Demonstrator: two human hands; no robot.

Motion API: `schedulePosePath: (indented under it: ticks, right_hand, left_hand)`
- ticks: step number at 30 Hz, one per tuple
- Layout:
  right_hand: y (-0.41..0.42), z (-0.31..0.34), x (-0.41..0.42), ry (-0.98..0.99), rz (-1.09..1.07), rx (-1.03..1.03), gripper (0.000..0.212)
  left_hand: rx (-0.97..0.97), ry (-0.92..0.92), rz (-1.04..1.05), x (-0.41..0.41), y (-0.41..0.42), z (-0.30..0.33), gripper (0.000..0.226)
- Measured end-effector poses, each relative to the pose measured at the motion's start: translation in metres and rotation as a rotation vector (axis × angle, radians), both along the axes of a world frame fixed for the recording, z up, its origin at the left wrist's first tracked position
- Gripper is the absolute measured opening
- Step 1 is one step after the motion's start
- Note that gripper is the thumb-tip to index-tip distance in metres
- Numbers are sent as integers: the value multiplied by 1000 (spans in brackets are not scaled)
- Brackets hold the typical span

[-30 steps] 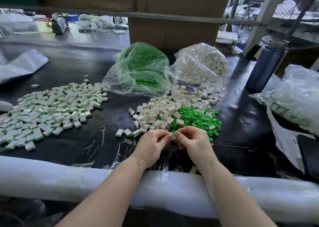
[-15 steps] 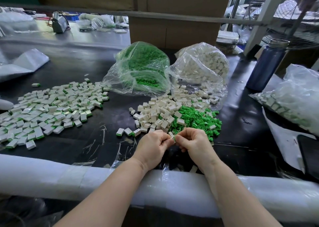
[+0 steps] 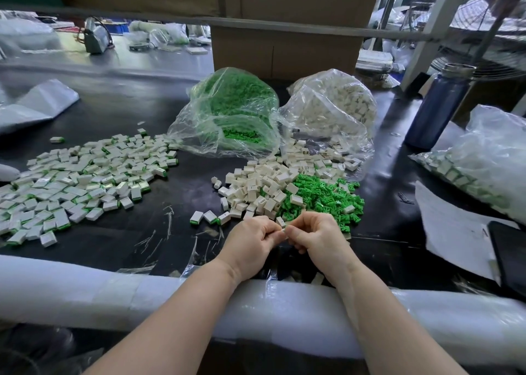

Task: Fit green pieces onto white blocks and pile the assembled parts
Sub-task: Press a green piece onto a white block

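Both hands are held together just above the near edge of the tabletop (image 3: 119,109), dark and glossy. The left hand (image 3: 250,239) and the right hand (image 3: 320,238) are curled inward with fingertips meeting; a small white block (image 3: 281,221) is pinched between them. Whether a green piece is seated on it cannot be told.

Directly beyond the hands, near the middle of the tabletop, a heap of loose white blocks (image 3: 259,183) is seen, touching a heap of green pieces (image 3: 324,195) on its right. Three assembled parts (image 3: 209,217) lie in a short row just left of the hands.

A wide spread of assembled parts, the pile (image 3: 82,181), covers the left side of the tabletop toward its left edge.

Toward the far edge, a clear bag of green pieces (image 3: 230,109) and a clear bag of white blocks (image 3: 333,109) sit side by side. At the right edge, a blue bottle (image 3: 439,107) stands upright, and another plastic bag (image 3: 484,158) of parts is noted.

A white padded roll (image 3: 85,292) runs along the near edge under both forearms.
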State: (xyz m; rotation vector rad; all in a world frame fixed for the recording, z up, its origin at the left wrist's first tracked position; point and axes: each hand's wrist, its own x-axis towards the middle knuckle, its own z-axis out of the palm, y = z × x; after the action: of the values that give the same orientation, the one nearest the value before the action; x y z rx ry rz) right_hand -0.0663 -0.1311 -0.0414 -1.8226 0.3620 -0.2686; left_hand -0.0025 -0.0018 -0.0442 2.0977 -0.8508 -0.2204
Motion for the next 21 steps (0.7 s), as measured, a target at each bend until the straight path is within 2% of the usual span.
schedulePosePath:
  ticks: [3, 11, 21]
  right_hand:
    - [1, -1, 1, -22, -18, -9, 21]
    - [3, 3, 0, -165, -65, 153, 12]
    - [4, 3, -2, -213, -28, 184, 15]
  left_hand:
    - [-17, -7, -5, 1, 0, -1, 17]
    - [-273, 242, 6, 1, -3, -1, 11]
    - [-260, 226, 40, -1, -2, 2, 14]
